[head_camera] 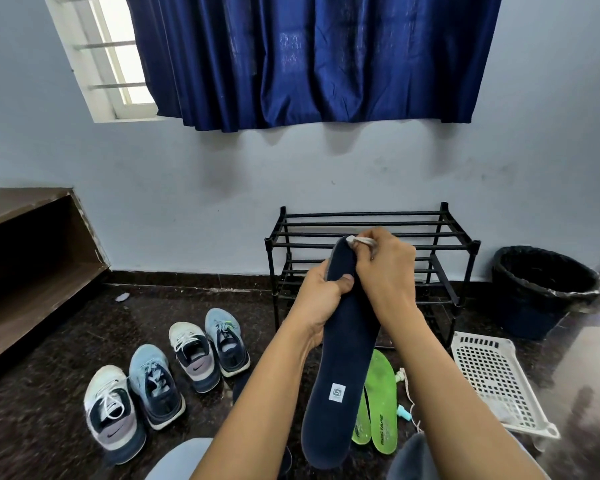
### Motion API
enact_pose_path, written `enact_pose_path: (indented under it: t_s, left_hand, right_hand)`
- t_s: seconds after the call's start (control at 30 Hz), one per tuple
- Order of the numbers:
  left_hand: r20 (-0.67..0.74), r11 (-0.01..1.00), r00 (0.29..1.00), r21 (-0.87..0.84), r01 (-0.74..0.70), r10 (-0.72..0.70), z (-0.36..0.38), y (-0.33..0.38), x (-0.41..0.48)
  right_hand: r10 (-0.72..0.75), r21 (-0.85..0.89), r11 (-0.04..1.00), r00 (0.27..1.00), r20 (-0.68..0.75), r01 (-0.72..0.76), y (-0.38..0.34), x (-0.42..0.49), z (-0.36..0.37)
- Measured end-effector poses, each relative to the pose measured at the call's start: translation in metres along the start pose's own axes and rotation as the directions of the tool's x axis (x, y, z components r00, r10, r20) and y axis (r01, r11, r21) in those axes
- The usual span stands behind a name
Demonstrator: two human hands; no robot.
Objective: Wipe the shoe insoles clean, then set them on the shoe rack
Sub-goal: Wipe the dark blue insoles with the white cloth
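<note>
A long navy insole (340, 368) with a small white label stands upright in front of me. My left hand (321, 289) grips its left edge near the toe, thumb across the front. My right hand (383, 265) pinches a small white cloth (361, 241) against the toe end of the insole. Two green insoles (383, 403) lie on the dark floor just right of the navy one. Behind my hands, against the wall, stands the black metal shoe rack (371, 223) with bare bars on its top tier.
Two pairs of sneakers (167, 372) lie in a row on the dark floor at left. A white perforated basket (492, 379) lies tipped at right, with a black-lined bin (541, 292) behind it. A wooden shelf (32, 258) runs along the left wall. A small bottle with a cord (405, 410) lies by the green insoles.
</note>
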State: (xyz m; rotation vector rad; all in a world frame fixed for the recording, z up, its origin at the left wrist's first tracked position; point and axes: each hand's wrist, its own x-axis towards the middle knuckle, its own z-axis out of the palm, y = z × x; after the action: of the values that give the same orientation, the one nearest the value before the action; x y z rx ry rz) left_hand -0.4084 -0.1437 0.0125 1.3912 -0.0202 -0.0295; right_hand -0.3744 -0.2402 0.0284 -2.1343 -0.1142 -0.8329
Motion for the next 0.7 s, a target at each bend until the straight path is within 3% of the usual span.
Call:
enact_pose_path:
  t_s: [0.2,0.4,0.6,0.7]
  left_hand:
    - [-0.033,1.000,0.999,-0.008,-0.003,0.003,-0.005,0.000,0.005]
    - [0.010,1.000,1.000,0.007,-0.001,0.001,-0.002,-0.001,0.000]
    - [-0.020,0.999,0.999,-0.028,0.033,-0.033,-0.005,0.001,0.001]
    - [0.000,0.999,0.999,-0.008,0.036,-0.036,-0.003,-0.002,-0.001]
  right_hand:
    - [-0.044,0.031,0.999,0.996,0.076,0.042,0.001,-0.008,0.007]
    - [-0.019,0.057,0.998,0.999,-0.039,0.021,0.004,0.001,0.002]
    - [-0.068,0.030,0.997,0.993,0.095,0.066,0.003,-0.008,0.009]
    - [-0.050,0.031,0.998,0.998,0.031,0.049,0.006,0.001,0.003]
